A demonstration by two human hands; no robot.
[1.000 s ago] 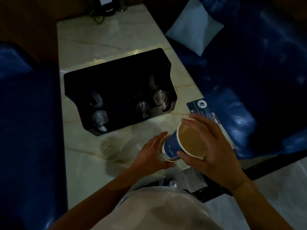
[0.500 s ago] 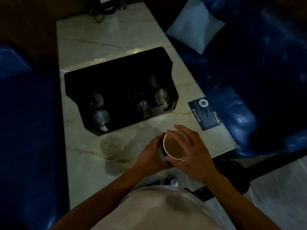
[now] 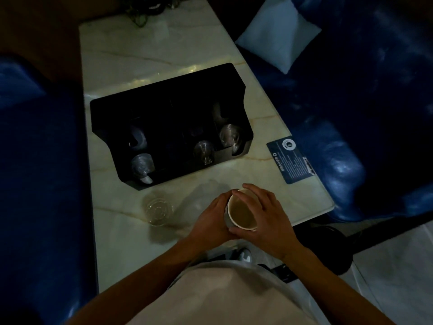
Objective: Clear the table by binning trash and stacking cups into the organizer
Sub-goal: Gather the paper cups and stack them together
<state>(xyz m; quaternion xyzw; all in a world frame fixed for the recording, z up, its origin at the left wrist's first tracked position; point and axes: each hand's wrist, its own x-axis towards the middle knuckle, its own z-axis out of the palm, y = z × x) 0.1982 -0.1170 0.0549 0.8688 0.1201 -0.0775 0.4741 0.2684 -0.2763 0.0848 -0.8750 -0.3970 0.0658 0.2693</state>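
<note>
Head view shows you mid-stack near the table's front edge. To the left of your left hand a clear plastic cup waits on the marble; beyond both hands sits the black organizer, clear cups lying in its slots. Your left hand wraps the lower cup from the left, steadying it, wrist low, forearm angled in from the near left. Between your hands the paper cup stands upright, mouth open. Your right hand curls round it from the right, fingers over the far rim, thumb at the near rim. Keep it plumb, press straight down, then carry the stack forward.
</note>
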